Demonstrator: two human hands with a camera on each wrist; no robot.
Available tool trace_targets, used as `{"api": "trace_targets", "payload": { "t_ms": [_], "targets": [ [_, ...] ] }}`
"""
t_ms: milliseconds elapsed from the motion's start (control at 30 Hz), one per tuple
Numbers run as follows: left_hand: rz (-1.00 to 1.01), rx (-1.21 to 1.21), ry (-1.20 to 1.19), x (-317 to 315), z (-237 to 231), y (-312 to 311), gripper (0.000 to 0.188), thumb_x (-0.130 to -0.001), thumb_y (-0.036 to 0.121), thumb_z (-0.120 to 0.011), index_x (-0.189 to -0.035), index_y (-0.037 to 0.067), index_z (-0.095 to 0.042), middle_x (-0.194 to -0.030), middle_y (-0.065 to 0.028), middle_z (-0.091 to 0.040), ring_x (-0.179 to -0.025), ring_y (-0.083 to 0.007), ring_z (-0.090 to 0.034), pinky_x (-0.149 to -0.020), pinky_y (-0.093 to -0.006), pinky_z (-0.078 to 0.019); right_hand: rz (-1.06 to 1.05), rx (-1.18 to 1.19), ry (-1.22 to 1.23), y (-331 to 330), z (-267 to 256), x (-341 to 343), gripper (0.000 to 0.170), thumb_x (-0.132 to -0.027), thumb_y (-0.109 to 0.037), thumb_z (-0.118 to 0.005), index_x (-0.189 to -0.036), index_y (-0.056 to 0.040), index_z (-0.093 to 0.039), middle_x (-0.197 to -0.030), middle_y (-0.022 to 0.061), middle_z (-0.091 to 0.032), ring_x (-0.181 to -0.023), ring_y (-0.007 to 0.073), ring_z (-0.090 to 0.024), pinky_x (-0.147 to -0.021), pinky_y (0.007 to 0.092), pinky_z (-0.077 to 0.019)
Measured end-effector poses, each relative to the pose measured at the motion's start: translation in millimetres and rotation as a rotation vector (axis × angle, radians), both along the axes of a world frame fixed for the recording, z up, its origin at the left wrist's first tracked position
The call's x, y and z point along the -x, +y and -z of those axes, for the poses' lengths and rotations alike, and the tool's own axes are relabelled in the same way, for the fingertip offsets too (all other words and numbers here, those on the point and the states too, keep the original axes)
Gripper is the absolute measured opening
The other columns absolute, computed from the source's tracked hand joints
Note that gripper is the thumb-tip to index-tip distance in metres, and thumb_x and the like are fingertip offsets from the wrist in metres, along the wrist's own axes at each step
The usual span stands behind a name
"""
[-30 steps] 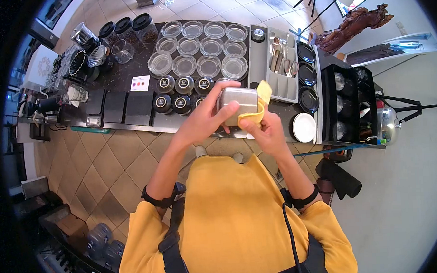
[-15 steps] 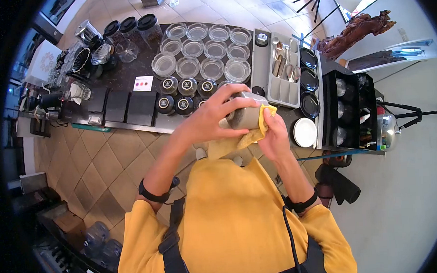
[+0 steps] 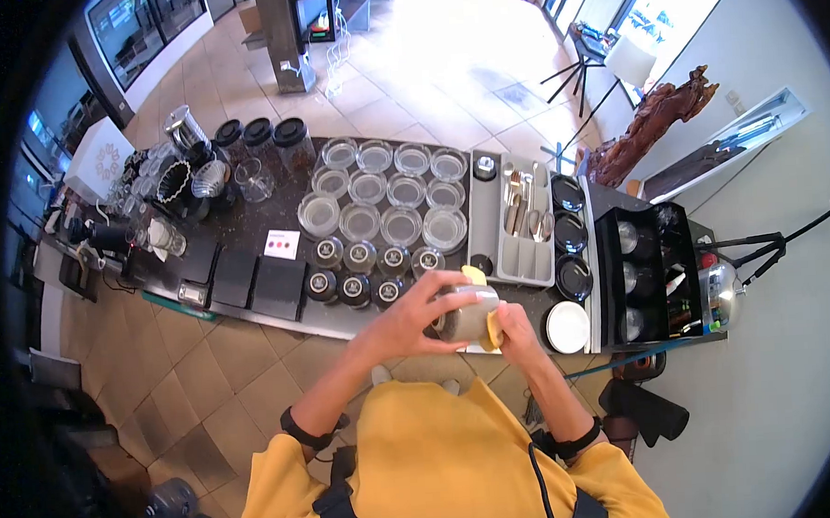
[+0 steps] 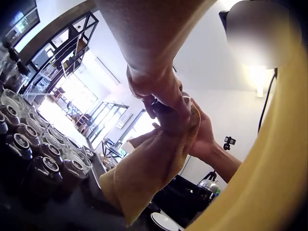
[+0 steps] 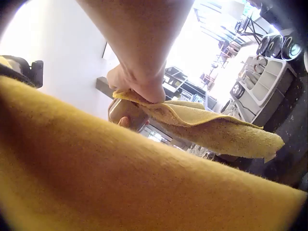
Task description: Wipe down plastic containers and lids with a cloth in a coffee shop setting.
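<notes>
In the head view a greyish see-through jar (image 3: pixel 474 316) lies on its side in the air, close to the counter's front edge. My left hand (image 3: pixel 416 316) grips it round the body, fingers over the top and thumb below. A yellow cloth (image 3: pixel 493 331) covers the jar's right end, where my right hand (image 3: pixel 518 336) pinches it against the jar. The wrist views show more of that cloth (image 4: pixel 151 180), hanging down in a broad loose flap from the jar. Part of the jar is hidden behind fingers and cloth.
Several dark-filled jars with round labels (image 3: pixel 356 290) stand on the counter just beyond my hands, with rows of clear glass jars (image 3: pixel 401 226) behind. To the right are a grey cutlery tray (image 3: pixel 528 265), black dishes (image 3: pixel 574 277), a white plate (image 3: pixel 567 327) and a black organizer (image 3: pixel 653 290).
The jar has turned in my left hand, and the cloth has shifted round its right end. The head view has tilted up, showing more floor beyond the counter.
</notes>
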State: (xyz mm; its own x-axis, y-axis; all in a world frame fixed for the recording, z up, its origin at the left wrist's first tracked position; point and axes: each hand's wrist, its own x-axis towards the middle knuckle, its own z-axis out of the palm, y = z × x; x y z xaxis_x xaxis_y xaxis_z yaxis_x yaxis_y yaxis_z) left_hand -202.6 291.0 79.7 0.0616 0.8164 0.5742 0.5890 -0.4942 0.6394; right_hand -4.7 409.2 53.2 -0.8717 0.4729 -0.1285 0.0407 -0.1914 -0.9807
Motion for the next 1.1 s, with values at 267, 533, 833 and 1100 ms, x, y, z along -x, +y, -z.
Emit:
{"api": "trace_targets", "payload": {
  "t_ms": [267,533,833,1100],
  "targets": [
    [0.089,-0.028,-0.109,-7,-11,3,0.077,-0.067,0.012,-0.086,-0.135,0.014,-0.048,-0.132,-0.0175,-0.042,-0.122,-0.0373,-0.048,-0.102,-0.0454,-0.0429,0.077,0.582,0.317,2,-11,-2,0.044,-0.096,-0.032,-0.055,-0.118,0.0060,-0.056,-0.110,0.0128,-0.065,-0.096,0.0201,-0.065,-0.083,0.0335,-0.0527],
    [0.025,0.007,-0.118,-7,-19,-4,0.075,-0.067,0.014,-0.086,-0.132,0.012,-0.048,-0.131,-0.0170,-0.045,-0.121,-0.0362,-0.049,-0.101,-0.0434,-0.0439,-0.069,0.129,0.096,-7,-7,-6,0.064,-0.101,-0.053,-0.039,-0.131,0.0017,-0.050,-0.121,0.0083,-0.060,-0.108,0.0157,-0.058,-0.091,0.0317,-0.0469],
    [0.040,0.016,-0.150,-4,-12,-3,0.072,-0.069,0.016,-0.085,-0.131,0.009,-0.050,-0.129,-0.0143,-0.050,-0.121,-0.0325,-0.051,-0.102,-0.0419,-0.0430,-0.198,-0.127,-0.069,16,-9,-10,0.054,-0.096,-0.050,-0.054,-0.114,0.0001,-0.060,-0.100,0.0013,-0.062,-0.087,0.0083,-0.054,-0.074,0.0278,-0.0464],
    [0.001,0.137,-0.340,-12,-15,-6,0.077,-0.065,0.020,-0.087,-0.131,0.006,-0.048,-0.125,-0.0094,-0.054,-0.116,-0.0260,-0.052,-0.100,-0.0370,-0.0410,0.037,0.450,0.344,-23,-24,-1,0.049,-0.094,-0.030,-0.058,-0.127,0.0059,-0.052,-0.120,0.0135,-0.060,-0.106,0.0200,-0.061,-0.089,0.0336,-0.0489]
  ]
}}
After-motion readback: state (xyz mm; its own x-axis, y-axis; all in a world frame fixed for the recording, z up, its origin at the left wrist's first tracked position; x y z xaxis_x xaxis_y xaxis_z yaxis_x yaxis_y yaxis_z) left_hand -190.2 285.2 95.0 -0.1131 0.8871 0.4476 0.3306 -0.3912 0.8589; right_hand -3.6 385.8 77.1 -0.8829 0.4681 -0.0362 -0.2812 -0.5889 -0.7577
